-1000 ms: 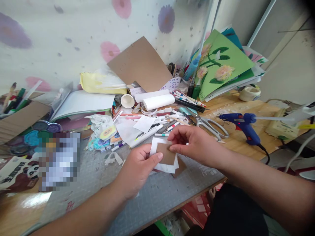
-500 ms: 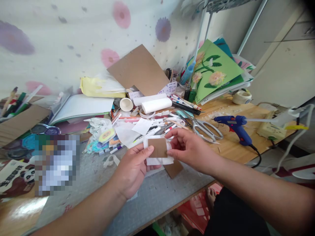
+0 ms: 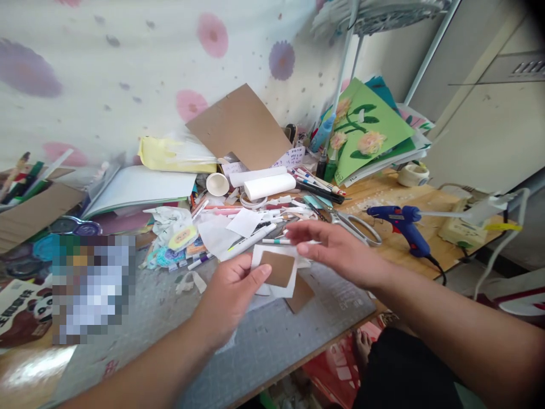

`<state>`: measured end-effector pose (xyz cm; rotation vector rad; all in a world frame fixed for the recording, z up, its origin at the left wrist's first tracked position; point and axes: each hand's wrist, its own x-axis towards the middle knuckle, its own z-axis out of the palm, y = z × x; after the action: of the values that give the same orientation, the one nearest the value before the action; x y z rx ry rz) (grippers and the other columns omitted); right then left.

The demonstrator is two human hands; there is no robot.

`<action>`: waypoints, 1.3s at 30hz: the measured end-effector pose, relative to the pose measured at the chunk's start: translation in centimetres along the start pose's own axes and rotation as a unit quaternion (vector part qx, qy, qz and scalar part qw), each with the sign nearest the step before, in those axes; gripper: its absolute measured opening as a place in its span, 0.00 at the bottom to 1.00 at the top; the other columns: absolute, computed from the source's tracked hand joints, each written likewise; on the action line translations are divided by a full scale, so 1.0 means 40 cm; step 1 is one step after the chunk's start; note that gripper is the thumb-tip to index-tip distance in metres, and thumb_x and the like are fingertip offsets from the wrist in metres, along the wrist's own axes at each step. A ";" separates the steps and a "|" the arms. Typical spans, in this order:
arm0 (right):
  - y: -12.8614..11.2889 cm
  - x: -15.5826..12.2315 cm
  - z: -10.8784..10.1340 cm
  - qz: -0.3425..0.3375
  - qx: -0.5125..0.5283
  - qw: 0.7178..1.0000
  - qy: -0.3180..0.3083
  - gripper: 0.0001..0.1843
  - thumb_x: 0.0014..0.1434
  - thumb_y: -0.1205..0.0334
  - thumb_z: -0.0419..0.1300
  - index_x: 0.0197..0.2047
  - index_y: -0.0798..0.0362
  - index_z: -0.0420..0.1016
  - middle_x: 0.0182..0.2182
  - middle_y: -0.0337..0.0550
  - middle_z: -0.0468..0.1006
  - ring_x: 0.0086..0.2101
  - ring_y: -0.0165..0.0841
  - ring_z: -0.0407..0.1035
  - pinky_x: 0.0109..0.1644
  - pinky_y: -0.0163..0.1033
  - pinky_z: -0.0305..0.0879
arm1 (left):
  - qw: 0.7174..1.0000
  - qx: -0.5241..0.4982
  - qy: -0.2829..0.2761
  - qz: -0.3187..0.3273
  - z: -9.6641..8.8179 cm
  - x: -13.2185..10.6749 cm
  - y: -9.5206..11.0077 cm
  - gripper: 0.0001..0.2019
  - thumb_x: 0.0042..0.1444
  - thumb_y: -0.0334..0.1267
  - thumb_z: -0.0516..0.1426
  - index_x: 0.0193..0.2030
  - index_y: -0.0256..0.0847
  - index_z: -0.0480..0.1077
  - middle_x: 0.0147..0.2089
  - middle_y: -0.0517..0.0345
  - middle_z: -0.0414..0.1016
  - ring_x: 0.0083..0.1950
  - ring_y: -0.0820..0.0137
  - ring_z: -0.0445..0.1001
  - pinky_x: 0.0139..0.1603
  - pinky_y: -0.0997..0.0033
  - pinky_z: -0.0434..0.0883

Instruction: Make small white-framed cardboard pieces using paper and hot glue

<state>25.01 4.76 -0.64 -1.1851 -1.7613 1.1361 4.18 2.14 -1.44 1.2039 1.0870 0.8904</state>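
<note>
My left hand (image 3: 238, 289) pinches a small brown cardboard piece (image 3: 279, 269) together with a white paper sheet (image 3: 288, 291) behind it, thumb on the front. White paper shows as a border around the cardboard. To the right, my right hand (image 3: 334, 250) hovers apart from the paper, fingers loosely spread with nothing between them. Under the held pieces, another brown cardboard piece (image 3: 301, 294) lies on the grey cutting mat (image 3: 170, 341). Just beyond my right hand rest metal-handled scissors (image 3: 360, 227), partly hidden by it.
A blue glue gun (image 3: 402, 224) lies at the right with its cord over the table edge. Behind the hands are piled markers (image 3: 255, 238), white rolls (image 3: 269, 186) and a paper cup (image 3: 217, 184). A large cardboard sheet (image 3: 242, 128) leans on the wall.
My right hand has let go of the cardboard and paper and opened. The paper now lies flatter and tilted behind the cardboard in my left hand.
</note>
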 end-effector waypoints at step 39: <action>-0.002 -0.025 0.116 0.100 0.285 0.952 0.052 0.14 0.46 0.60 0.68 0.27 0.53 0.65 0.22 0.31 0.68 0.23 0.24 0.61 0.28 0.31 0.57 | 0.981 -0.190 0.039 0.007 0.027 -0.007 0.005 0.14 0.49 0.33 0.63 0.44 0.39 0.73 0.44 0.53 0.79 0.44 0.66 0.74 0.48 0.66 0.68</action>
<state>21.14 2.52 -2.29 -1.0460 -1.1300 1.5388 5.16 1.63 -1.20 0.8667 0.9185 1.1070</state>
